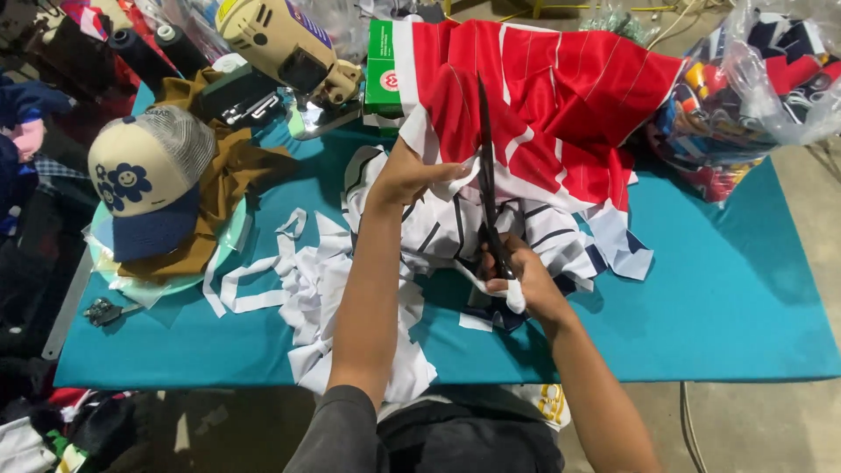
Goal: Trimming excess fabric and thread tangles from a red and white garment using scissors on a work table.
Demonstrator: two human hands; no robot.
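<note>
Scissors (487, 175), long and black, stand nearly upright in the right hand (524, 278), whose fingers (506, 285) are curled through the handles, blades running up into the red striped fabric (561, 105). Left hand (412, 175) has its fingers pinching the white edge of that fabric just beside the blades. Below lie white striped scraps (350, 280) on the teal desk (718, 298). Farther left sit a cream and navy cap (144, 180) on brown cloth (232, 180) and a beige cutting machine (280, 44).
</note>
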